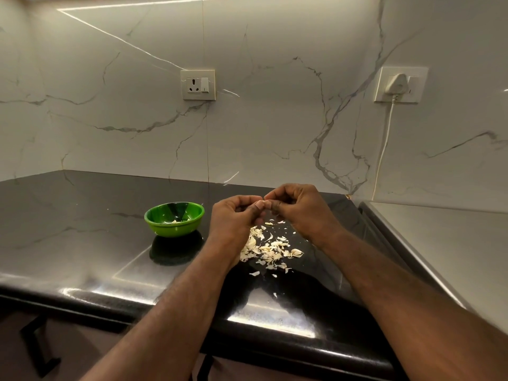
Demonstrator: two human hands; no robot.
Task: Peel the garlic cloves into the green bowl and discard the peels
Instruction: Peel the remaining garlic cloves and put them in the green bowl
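Both hands are hovering together above the black bench [82, 237], right of its middle and nearer its back edge; the left hand [236, 215] and the right hand [299, 213] are meeting fingertip to fingertip, fingers curled, pinching one garlic clove [260, 202] between them. The clove is showing only as a small pale sliver among the fingertips, so its long axis and the way it is pointing cannot be told. Straight below the hands, one loose heap of peels [268, 248] is lying on the bench, papery and cream-white; a few stray flakes are trailing toward the front edge. One green bowl [176, 229] is standing upright just left of the left hand, apart from the heap and well back from the front edge; it is glossy, and a few pale pieces are lying inside it, too small to count. On the marble wall behind, two sockets are showing; the left socket [198, 84] is sitting bare, while the right socket [400, 84] is carrying one white plug with its cord [384, 144] hanging down.
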